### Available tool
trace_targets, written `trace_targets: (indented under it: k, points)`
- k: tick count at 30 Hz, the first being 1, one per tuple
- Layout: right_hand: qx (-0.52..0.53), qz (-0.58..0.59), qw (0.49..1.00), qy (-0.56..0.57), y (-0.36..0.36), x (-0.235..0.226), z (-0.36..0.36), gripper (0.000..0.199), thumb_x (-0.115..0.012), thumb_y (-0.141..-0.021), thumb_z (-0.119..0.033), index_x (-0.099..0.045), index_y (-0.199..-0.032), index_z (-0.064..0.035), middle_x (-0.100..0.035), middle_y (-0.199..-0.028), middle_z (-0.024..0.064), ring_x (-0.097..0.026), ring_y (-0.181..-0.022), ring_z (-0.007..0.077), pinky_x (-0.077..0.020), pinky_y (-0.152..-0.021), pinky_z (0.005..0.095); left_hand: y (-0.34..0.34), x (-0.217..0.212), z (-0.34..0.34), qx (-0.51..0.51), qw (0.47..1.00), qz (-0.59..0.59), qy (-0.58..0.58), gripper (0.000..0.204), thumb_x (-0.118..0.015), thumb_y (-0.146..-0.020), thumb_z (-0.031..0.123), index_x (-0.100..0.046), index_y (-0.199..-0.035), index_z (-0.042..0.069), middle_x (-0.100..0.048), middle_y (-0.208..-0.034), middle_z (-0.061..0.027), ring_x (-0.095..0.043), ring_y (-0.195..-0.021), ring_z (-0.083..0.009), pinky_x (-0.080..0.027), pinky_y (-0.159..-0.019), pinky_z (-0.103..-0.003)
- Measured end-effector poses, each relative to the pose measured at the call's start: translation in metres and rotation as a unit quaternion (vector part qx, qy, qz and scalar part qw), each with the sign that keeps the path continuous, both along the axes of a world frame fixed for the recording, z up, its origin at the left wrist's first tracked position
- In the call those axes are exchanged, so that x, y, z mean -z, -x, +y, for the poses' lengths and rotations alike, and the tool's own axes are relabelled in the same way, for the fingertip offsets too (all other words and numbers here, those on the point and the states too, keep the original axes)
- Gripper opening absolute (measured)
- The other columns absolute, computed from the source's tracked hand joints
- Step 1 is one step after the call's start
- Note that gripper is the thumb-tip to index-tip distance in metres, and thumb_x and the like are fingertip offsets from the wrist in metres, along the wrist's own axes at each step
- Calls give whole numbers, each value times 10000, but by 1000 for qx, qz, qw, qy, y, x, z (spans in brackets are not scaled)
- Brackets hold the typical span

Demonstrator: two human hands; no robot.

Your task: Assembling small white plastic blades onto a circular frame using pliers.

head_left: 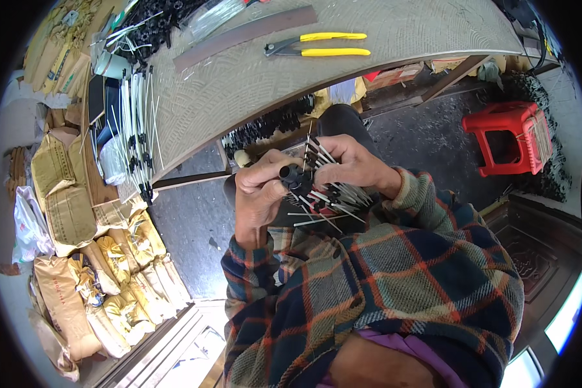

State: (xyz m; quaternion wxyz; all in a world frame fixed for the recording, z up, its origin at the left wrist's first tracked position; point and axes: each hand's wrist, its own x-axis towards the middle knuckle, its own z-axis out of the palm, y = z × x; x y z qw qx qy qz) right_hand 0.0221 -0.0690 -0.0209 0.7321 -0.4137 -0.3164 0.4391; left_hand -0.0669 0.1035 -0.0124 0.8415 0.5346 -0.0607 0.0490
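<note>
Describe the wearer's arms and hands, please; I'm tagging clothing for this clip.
Both hands, left hand and right hand, are bare: no gloves, and no rings or watch that I can make out. Both arms wear long plaid flannel sleeves in navy, green and cream with orange lines, reaching the wrists.

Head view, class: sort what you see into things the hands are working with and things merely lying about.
In hand:
- left hand pinching a small black tube piece
- right hand holding a bundle of thin white rods with black tips

Lying about:
- yellow-handled pliers on the table
- red plastic stool
- tan sacks
</note>
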Motion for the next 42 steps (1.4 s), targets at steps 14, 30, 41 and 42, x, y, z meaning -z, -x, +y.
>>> trace_targets:
  k: [14,30,41,42]
  points:
    - [28,-3,1000,-12,3,2,-1,336,-666,-760,-274,-502,-913,-24,-485,-802,-3,-454,-629,49,-354,-553,191,-7,-4,-1,11,999,-11,-34,373,-730,-711,217,-634,-963,-41,-614,-882,-127,-562,-809,-168,-453,-744,-280]
    - [74,-65,994,-57,9,10,-4,255,-676,-776,-204,-521,-884,-33,-464,-724,-44,-404,-661,41,-333,-577,205,-7,-4,-10,-2,1000,-26,2,321,-732,-706,159,-630,-937,-39,-614,-861,-139,-587,-794,-192,-486,-739,-310]
    - [25,-73,995,-67,8,7,1,210,-687,-754,-176,-555,-755,-12,-524,-806,33,-468,-699,104,-362,-605,244,-15,1,5,64,990,-85,-88,372,-727,-657,307,-691,-888,18,-650,-795,-75,-468,-811,-189,-374,-734,-328]
    - [30,-51,996,-66,10,5,3,215,-696,-742,-172,-557,-756,-9,-529,-795,33,-471,-689,99,-363,-599,235,-14,2,7,62,991,-83,-88,372,-727,-657,307,-691,-888,18,-650,-795,-75,-468,-811,-189,-374,-734,-328]
